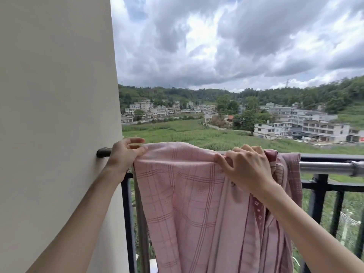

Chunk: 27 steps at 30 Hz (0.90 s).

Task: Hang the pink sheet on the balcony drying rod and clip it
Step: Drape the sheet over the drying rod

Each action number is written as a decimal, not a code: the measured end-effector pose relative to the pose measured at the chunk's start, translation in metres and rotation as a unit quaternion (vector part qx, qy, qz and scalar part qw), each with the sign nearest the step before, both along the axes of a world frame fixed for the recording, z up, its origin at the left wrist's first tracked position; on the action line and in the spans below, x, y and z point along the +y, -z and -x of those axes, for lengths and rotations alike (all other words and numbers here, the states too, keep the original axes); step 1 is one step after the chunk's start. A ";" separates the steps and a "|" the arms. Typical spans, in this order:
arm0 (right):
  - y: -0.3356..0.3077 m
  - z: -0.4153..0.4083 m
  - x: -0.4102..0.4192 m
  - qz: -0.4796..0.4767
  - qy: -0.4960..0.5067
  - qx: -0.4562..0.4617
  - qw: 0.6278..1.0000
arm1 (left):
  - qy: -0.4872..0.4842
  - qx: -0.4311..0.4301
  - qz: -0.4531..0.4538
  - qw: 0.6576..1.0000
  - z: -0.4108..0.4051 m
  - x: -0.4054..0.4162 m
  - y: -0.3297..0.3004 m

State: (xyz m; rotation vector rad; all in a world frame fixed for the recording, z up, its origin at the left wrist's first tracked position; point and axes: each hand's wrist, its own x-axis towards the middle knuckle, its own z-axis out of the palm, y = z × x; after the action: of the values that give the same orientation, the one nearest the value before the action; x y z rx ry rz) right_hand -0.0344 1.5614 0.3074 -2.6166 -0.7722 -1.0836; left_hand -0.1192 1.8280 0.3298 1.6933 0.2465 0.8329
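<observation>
Fingers of the right hand (248, 170) pinch the pink sheet (189, 203) draped over the drying rod (327, 168), while the left hand (126, 152) grips its far corner beside a yellowish clip (136, 144), so clipping looks underway, next needing that clip pressed over cloth and rod.

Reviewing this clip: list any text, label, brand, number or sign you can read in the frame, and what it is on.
None readable.
Pink sheet: woven checks and small white motifs only, no lettering.
Drying rod: bare metal, no marking visible.
Distant building at the right edge: a red patch that may be a sign, too small and blurred to read.
</observation>
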 end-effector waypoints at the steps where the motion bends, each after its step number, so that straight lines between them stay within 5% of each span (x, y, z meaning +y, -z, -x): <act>1: -0.002 0.002 0.004 0.002 0.009 0.011 1.000 | -0.086 0.017 -0.108 0.990 -0.001 -0.004 0.004; 4: -0.002 0.012 0.027 0.005 0.002 0.010 1.000 | -0.277 0.039 -0.368 0.887 -0.001 -0.022 0.011; 9: 0.020 0.010 0.043 -0.032 -0.052 -0.039 0.997 | -0.109 0.060 -0.525 0.842 -0.012 -0.061 0.040; 11: 0.026 0.005 0.035 -0.043 -0.049 -0.067 0.996 | -0.127 0.069 -0.550 0.822 -0.021 -0.064 0.054; 20: 0.052 0.016 -0.017 -0.089 -0.098 -0.072 0.989 | -0.149 0.072 -0.510 0.844 -0.023 -0.069 0.056; 25: 0.053 0.024 -0.064 -0.266 -0.093 -0.098 0.954 | -0.155 0.117 -0.475 0.858 -0.020 -0.080 0.042; 27: 0.048 0.030 -0.085 -0.391 -0.082 0.000 0.917 | -0.167 0.125 -0.468 0.859 -0.020 -0.090 0.040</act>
State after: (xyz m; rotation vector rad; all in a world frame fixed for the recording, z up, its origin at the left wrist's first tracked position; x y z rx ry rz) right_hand -0.0640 1.4769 0.2598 -1.8396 -0.4146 -1.0553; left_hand -0.0991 1.7379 0.2903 2.7425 0.3487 1.0781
